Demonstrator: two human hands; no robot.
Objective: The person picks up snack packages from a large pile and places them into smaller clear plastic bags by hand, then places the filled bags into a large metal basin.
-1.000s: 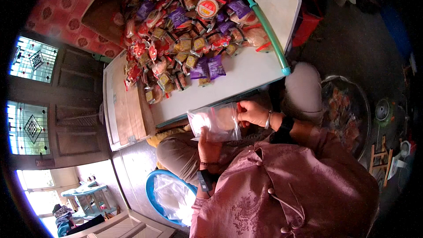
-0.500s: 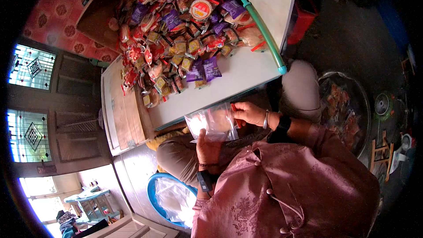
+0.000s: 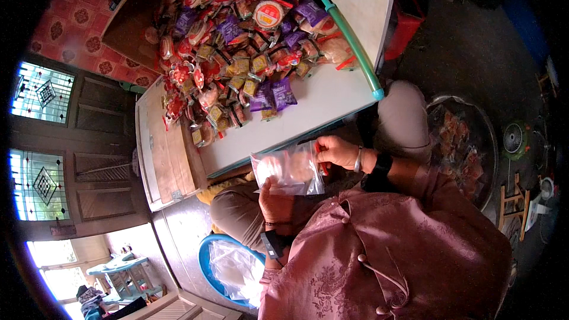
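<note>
Over my lap I hold a clear plastic bag [image 3: 290, 173] with pale, beige contents that I cannot name for certain. My left hand [image 3: 275, 206] grips its lower left side, thumb up against the plastic. At the bag's upper right edge, my right hand [image 3: 338, 153] pinches with bent fingers; a small red strip [image 3: 322, 168] shows beside them. Just beyond the hands, a heap of small wrapped snacks [image 3: 237, 65] covers much of the white tabletop [image 3: 290, 124]. Among them are purple packets [image 3: 283, 93], small yellowish packets and a round pack with a red label [image 3: 268, 15].
A green tube [image 3: 358, 47] lies along the table's right side. Left of my lap, a blue basin [image 3: 204, 264] holds clear plastic bags [image 3: 234, 266]. Beyond my right knee stands a large round container [image 3: 491, 163] of wrapped reddish items. Farther right are a fan [image 3: 513, 138] and a wooden stool [image 3: 514, 207].
The bag has shifted slightly right and its face has turned, so its contents show more clearly. My right hand has moved a little right along its edge. Both hands keep their hold.
</note>
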